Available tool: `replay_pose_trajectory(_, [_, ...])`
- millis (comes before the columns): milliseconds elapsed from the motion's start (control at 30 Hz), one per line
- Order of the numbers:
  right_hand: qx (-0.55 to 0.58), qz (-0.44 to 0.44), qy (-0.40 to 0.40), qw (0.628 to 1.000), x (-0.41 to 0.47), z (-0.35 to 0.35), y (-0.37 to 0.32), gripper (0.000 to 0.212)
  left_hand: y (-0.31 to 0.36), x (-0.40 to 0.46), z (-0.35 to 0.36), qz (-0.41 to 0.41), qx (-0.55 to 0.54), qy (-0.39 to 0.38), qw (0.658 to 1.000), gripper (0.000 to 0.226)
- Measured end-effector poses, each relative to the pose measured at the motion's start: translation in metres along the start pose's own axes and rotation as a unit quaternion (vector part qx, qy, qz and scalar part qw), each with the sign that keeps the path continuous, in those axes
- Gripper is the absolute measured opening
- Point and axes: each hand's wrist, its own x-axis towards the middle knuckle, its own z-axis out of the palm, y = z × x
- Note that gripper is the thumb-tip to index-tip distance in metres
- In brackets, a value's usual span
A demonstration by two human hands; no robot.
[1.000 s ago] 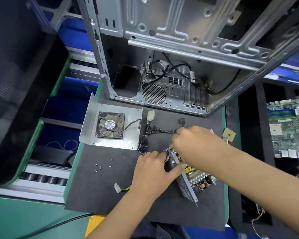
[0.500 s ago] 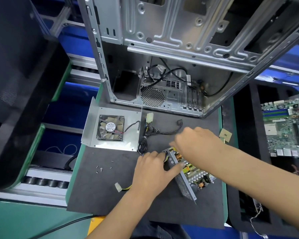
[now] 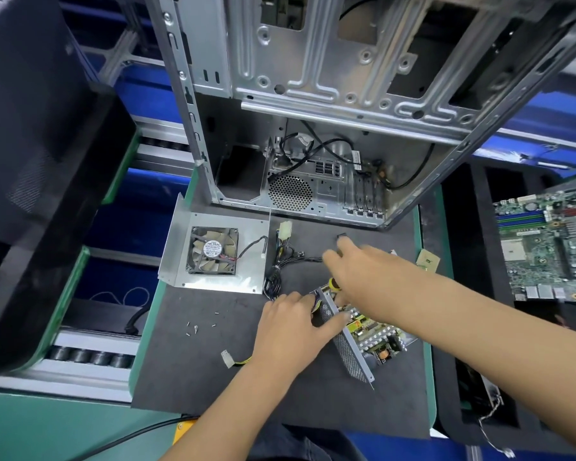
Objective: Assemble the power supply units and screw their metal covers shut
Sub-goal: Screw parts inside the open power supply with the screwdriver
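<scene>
The open power supply unit (image 3: 371, 337) lies on the dark mat (image 3: 197, 377), its circuit board bare and its perforated metal wall (image 3: 348, 351) standing up. My left hand (image 3: 290, 327) grips that wall, thumb on the mesh and fingers over the cable exit. My right hand (image 3: 359, 271) is blurred, stretched out over the black cable bundle (image 3: 278, 264) with a fingertip at the black connector (image 3: 341, 236). Its grip is hidden. The metal cover (image 3: 246, 282) with its fan (image 3: 213, 250) lies to the left. Several loose screws (image 3: 197, 327) sit in front of it.
A bare computer case (image 3: 313, 94) stands behind the mat. A motherboard (image 3: 552, 247) lies at the right and a small tan chip (image 3: 428, 261) near the mat's edge. White connectors (image 3: 285, 229) (image 3: 227, 358) lie on the mat. A black panel (image 3: 30, 161) and conveyor rollers (image 3: 90, 357) are at the left.
My right hand has moved away from me, off the power supply and along the cable to the black connector. My left hand has kept its hold on the mesh wall.
</scene>
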Motion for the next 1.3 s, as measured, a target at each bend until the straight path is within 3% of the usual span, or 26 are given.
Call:
replay_pose_trajectory(67, [-0.083,-0.066,0.043,0.993,-0.002,0.001,0.002,0.031,-0.001,0.000,0.001,0.002,0.001,0.001,1.000,0.056])
replay_pose_trajectory(133, [-0.109,-0.096,0.054,0.988,-0.003,-0.001,0.002,0.021,-0.001,0.001,0.001,0.004,-0.002,0.002,1.000,0.056])
replay_pose_trajectory(200, [-0.097,-0.068,0.038,0.992,-0.002,-0.005,0.000,0.011,-0.001,0.001,0.001,0.006,-0.003,0.004,1.000,0.056])
replay_pose_trajectory(267, [-0.053,-0.003,0.025,0.998,0.003,-0.002,-0.002,0.032,-0.001,0.001,0.001,0.006,-0.007,0.003,1.000,0.056])
replay_pose_trajectory(367, [0.059,0.080,-0.018,0.995,0.008,0.003,0.000,0.025,-0.001,0.001,0.000,0.008,-0.003,0.005,1.000,0.055])
replay_pose_trajectory(400, [0.086,0.078,-0.039,0.992,0.007,0.003,0.002,0.015,-0.001,0.001,-0.001,0.008,-0.002,0.007,1.000,0.054])
replay_pose_trajectory(467, [0.079,0.036,-0.032,0.996,0.001,-0.001,0.004,0.021,0.000,0.000,-0.001,0.010,0.001,0.007,1.000,0.054])
replay_pose_trajectory(533, [-0.022,-0.030,0.030,0.999,0.000,-0.003,0.006,0.027,0.000,0.000,-0.002,0.012,0.006,0.007,1.000,0.056])
replay_pose_trajectory(600, [-0.082,-0.078,0.050,0.992,-0.002,-0.005,0.001,0.019,0.000,0.001,-0.002,0.010,0.000,0.003,1.000,0.056])
replay_pose_trajectory(633, [-0.085,-0.079,0.048,0.992,-0.001,-0.005,-0.003,0.011,0.000,0.001,-0.003,0.008,-0.004,0.000,1.000,0.055])
replay_pose_trajectory(700, [-0.069,-0.036,0.042,0.996,0.003,0.000,-0.006,0.016,0.000,0.001,-0.004,0.009,-0.008,-0.002,1.000,0.053])
replay_pose_trajectory(833, [0.087,0.035,-0.046,0.995,0.002,-0.001,0.004,0.021,0.001,0.000,-0.005,0.008,-0.012,-0.001,1.000,0.053])
replay_pose_trajectory(1000, [-0.077,-0.053,0.031,0.995,-0.001,-0.002,0.000,0.026,0.001,0.000,-0.005,0.002,-0.003,0.003,1.000,0.057])
replay_pose_trajectory(1100, [-0.033,-0.010,0.025,0.999,0.006,-0.007,-0.004,0.007,0.001,0.000,-0.005,0.004,-0.014,-0.003,1.000,0.056])
replay_pose_trajectory(1233, [0.061,0.056,-0.033,0.996,0.007,-0.003,0.007,0.007,0.000,0.000,-0.006,0.010,-0.006,-0.003,1.000,0.058])
replay_pose_trajectory(1300, [0.055,0.026,-0.026,0.998,0.001,0.003,0.012,0.025,0.000,-0.001,-0.006,0.011,-0.002,0.001,1.000,0.059])
